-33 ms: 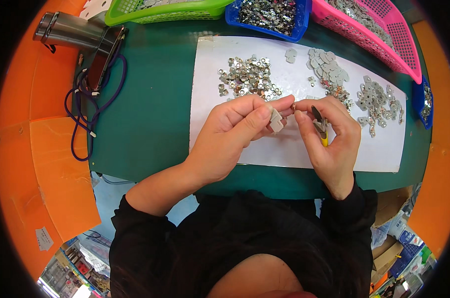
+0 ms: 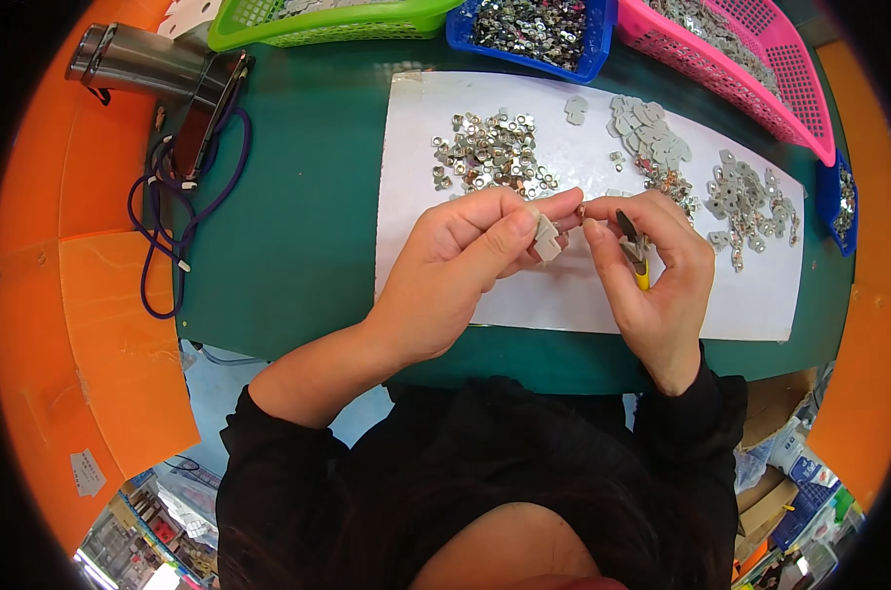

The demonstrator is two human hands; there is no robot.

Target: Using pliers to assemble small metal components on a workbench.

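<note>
My left hand (image 2: 470,251) pinches a small off-white block-shaped part (image 2: 548,240) between thumb and fingers, its index finger stretched toward the right hand. My right hand (image 2: 662,270) holds a tiny coppery metal piece (image 2: 581,210) at the tips of thumb and index finger, touching or almost touching the left fingertip. Tucked in the same hand is a small tool with dark tips and a yellow handle (image 2: 642,275), probably cutters or tweezers; the fingers hide most of it. Beyond the hands lies a pile of shiny metal pieces (image 2: 495,147) on the white sheet (image 2: 416,265).
Flat grey plates (image 2: 647,130), coppery bits (image 2: 668,183) and grey-and-metal parts (image 2: 745,197) lie right on the sheet. Green (image 2: 327,29), blue (image 2: 588,69) and pink (image 2: 731,84) baskets line the back. A blue tray (image 2: 845,211), steel flask (image 2: 136,61) and corded phone (image 2: 198,133) flank them.
</note>
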